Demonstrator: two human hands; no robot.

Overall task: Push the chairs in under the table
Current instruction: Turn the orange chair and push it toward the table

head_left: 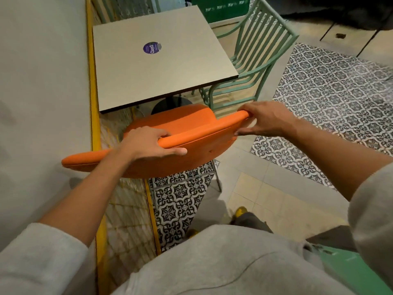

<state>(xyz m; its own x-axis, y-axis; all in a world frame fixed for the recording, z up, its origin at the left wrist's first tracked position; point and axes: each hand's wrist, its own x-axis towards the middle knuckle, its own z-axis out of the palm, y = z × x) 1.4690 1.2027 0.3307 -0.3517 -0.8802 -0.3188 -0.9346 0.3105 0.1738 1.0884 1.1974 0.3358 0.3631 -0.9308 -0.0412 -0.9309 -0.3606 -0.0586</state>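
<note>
Purple sticker [151,48] on beige table [127,81]

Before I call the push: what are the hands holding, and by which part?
Both hold the orange chair by the top edge of its backrest: left hand near the middle, right hand at the right end.

A pale wall [42,81] edged by a yellow rail [93,92] runs along the left. Black-and-white patterned floor tiles [331,99] alternate with plain beige tiles [265,194]. A green panel with white markings [225,7] stands at the far end.
</note>
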